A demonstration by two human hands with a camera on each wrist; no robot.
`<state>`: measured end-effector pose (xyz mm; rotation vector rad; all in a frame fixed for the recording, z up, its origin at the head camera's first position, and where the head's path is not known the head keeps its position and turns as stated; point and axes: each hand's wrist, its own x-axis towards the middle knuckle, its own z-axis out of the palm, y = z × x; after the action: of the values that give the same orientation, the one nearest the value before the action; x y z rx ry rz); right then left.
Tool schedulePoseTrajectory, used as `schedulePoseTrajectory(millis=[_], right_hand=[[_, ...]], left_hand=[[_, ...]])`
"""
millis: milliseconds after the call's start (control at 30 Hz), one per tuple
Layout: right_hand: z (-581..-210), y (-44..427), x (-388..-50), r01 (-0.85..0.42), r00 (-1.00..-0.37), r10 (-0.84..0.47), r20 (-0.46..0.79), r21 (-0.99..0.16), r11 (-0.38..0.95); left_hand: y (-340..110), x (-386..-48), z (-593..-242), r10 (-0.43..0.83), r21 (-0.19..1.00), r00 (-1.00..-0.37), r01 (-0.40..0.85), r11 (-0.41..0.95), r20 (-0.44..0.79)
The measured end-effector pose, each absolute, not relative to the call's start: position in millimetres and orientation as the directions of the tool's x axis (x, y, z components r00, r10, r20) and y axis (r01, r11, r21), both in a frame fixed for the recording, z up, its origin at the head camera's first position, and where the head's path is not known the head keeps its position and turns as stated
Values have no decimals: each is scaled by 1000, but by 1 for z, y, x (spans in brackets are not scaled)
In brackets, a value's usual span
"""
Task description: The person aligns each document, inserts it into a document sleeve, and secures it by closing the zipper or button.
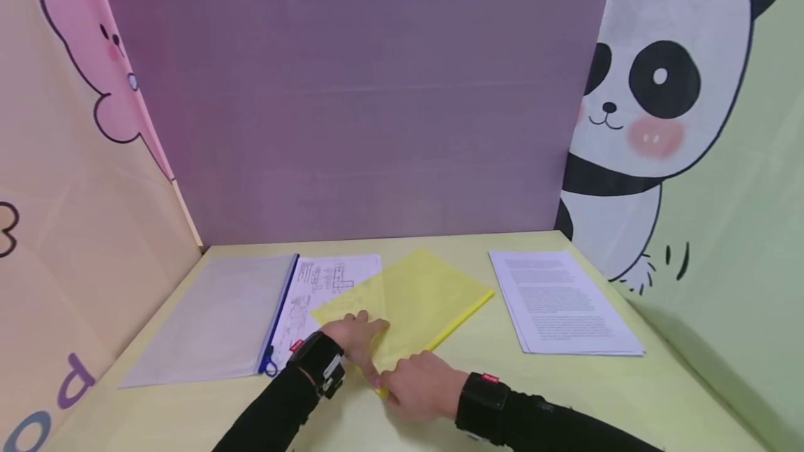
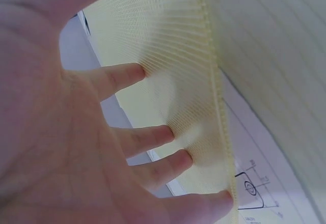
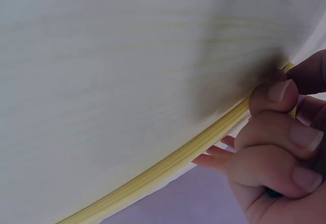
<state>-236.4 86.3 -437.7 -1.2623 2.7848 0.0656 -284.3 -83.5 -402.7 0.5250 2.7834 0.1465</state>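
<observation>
A yellow mesh zip document bag (image 1: 433, 291) lies aslant on the table, its yellow zipper (image 1: 461, 318) along the lower right edge. On its near left part rests my left hand (image 1: 353, 340); in the left wrist view the straight, spread fingers (image 2: 153, 138) press their tips into the mesh. At the bag's near corner my right hand (image 1: 423, 386) has its fingers curled and pinches the zipper end. The right wrist view shows that zipper (image 3: 168, 165) running away from the curled fingers (image 3: 270, 137). Whether a zip pull sits between them is hidden.
To the left lies a whitish zip bag (image 1: 207, 319) with a blue zipper (image 1: 279, 312). A sheet with drawings (image 1: 333, 274) is partly under the yellow bag. Printed sheets (image 1: 559, 305) lie at the right. A purple wall (image 1: 377, 103) stands behind the table (image 1: 628, 396).
</observation>
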Motion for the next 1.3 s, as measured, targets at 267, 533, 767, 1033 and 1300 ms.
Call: schedulePoseTrajectory(millis=[267, 533, 767, 1033, 1300], right_hand=[[-434, 89, -238, -741, -672, -736, -87, 69, 668], [-433, 90, -239, -744, -668, -739, -86, 66, 665], [-433, 90, -240, -747, -664, -740, -104, 58, 662], [-436, 95, -242, -740, -672, -735, -85, 73, 668], [-431, 101, -247, -699, -715, -696, -70, 91, 709]], left_hand=[[-85, -285, -402, 346, 175, -888, 305, 936, -302], [-85, -284, -401, 355, 170, -888, 317, 933, -293], [-84, -282, -399, 348, 176, -888, 307, 935, -302], [-84, -282, -399, 349, 198, -885, 300, 933, -308], [-85, -282, -398, 330, 185, -890, 284, 941, -313]])
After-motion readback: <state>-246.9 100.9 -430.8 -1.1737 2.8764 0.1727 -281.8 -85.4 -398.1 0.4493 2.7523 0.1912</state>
